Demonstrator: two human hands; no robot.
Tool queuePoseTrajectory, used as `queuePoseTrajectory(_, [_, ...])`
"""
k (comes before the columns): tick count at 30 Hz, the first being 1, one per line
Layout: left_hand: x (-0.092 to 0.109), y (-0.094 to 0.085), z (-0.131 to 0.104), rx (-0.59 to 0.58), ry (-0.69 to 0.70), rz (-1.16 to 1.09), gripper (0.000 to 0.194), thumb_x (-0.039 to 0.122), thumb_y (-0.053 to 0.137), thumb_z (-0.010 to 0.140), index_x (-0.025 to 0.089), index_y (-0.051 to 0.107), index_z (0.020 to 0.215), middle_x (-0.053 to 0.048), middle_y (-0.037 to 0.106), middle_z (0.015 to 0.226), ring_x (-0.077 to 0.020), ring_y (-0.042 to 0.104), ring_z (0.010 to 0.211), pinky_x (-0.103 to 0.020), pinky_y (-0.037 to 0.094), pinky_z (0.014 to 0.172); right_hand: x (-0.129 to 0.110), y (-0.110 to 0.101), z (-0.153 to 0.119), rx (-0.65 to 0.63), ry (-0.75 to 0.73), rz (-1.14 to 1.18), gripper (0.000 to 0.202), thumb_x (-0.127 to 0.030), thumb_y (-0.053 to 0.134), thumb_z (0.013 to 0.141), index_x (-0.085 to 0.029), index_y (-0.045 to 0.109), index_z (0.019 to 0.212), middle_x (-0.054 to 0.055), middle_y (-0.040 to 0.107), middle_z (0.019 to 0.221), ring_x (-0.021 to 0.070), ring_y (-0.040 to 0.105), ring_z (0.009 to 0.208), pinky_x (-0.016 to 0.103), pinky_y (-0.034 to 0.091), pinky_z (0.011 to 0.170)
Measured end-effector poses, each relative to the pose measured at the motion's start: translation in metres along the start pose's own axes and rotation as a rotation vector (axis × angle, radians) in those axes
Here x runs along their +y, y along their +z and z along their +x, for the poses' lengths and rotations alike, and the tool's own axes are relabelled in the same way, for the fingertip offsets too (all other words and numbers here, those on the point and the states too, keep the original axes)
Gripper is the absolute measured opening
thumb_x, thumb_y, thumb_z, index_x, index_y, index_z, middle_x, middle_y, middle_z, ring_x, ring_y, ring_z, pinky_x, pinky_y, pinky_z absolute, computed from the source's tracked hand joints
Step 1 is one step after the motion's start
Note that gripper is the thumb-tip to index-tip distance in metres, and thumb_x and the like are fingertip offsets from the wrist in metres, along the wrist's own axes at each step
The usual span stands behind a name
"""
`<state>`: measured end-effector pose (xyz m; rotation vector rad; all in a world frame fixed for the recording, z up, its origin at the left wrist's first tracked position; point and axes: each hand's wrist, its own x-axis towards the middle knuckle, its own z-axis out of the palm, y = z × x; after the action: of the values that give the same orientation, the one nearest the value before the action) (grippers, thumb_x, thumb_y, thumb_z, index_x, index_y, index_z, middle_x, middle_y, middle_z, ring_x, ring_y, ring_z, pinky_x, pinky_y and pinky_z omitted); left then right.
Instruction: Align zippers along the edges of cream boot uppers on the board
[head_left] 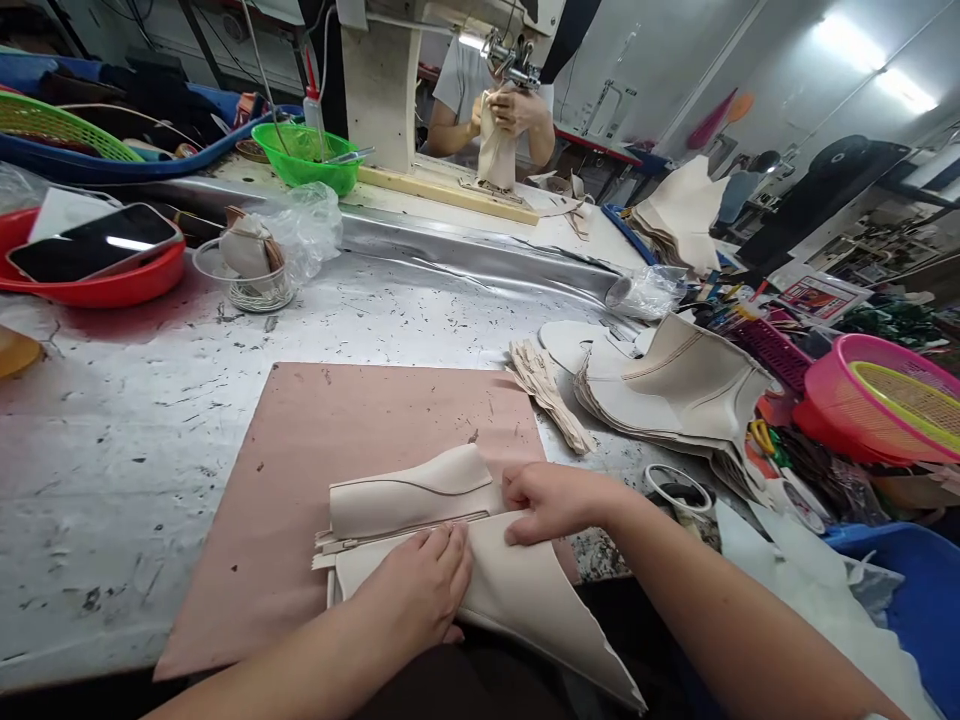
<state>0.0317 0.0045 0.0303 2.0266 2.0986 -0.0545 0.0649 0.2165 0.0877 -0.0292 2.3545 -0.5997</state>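
Observation:
A cream leather piece [525, 580] with a zipper [405, 533] set along it lies over the near edge of a pinkish-brown mat [300, 450]. My left hand [420, 580] is closed over it just below the zipper, fingers on top and part of the thumb showing at the near edge. At the zipper's right end, my right hand [547, 500] pinches the leather between thumb and bent fingers. A folded flap [409, 490] of the same leather rises behind the zipper. The leather's lower right corner hangs past the table edge.
Right of the mat lie a bundle of zipper strips [551, 395] and stacked leather pieces [667, 380]. A red tray [127, 285] with a phone [97, 245] stands left. Across the table, another person's hands [510, 110] hold leather at a sewing machine [382, 90].

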Motion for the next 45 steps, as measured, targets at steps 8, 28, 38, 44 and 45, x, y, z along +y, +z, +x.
queuePoseTrajectory(8, [0.000,0.007,-0.005,0.098,0.022,0.089,0.072,0.057,0.052,0.077,0.013,0.039,0.133,-0.012,0.043,0.138,-0.0282,0.049,0.112,-0.035,0.038,0.085,0.030,0.030,-0.011,0.252,-0.075,0.310,0.013,-0.024,0.054,0.076,-0.018,0.049,0.065,-0.001,0.051,0.075,0.0135,0.049,0.071,0.023,0.036,0.062])
queuePoseTrajectory(28, [-0.006,-0.020,0.017,-0.115,0.035,0.051,0.076,0.057,0.060,0.071,0.019,0.040,0.133,-0.005,0.041,0.140,-0.0266,0.050,0.098,-0.034,0.039,0.060,0.027,0.054,-0.021,0.443,0.175,0.315,0.014,-0.020,0.061,0.075,-0.017,0.051,0.064,-0.001,0.054,0.074,0.0127,0.049,0.068,0.024,0.035,0.062])
queuePoseTrajectory(38, [-0.009,-0.022,0.017,-0.099,0.036,-0.045,0.077,0.060,0.059,0.071,0.016,0.042,0.132,-0.009,0.041,0.140,-0.0296,0.052,0.101,-0.037,0.045,0.070,0.026,0.018,-0.007,0.183,0.439,-0.014,0.040,-0.055,0.071,0.058,-0.018,0.055,0.055,0.002,0.055,0.057,0.0165,0.050,0.057,0.025,0.027,0.050])
queuePoseTrajectory(44, [-0.038,-0.032,-0.060,0.165,-0.244,-0.459,0.030,0.041,0.047,0.085,0.029,0.057,0.111,0.000,0.064,0.110,-0.0172,0.059,0.095,-0.024,0.044,0.081,0.027,0.014,0.000,0.377,0.199,0.302,0.039,-0.048,0.073,0.059,-0.020,0.057,0.080,0.001,0.059,0.074,0.0159,0.051,0.066,0.024,0.034,0.055])
queuePoseTrajectory(45, [-0.045,-0.033,-0.074,0.247,-0.419,-0.507,0.028,0.044,0.044,0.085,0.028,0.059,0.103,-0.001,0.066,0.101,-0.0180,0.060,0.089,-0.025,0.045,0.077,0.026,0.017,0.004,0.421,0.133,0.429,0.035,-0.041,0.071,0.062,-0.020,0.056,0.086,0.000,0.058,0.078,0.0143,0.050,0.067,0.024,0.035,0.056])
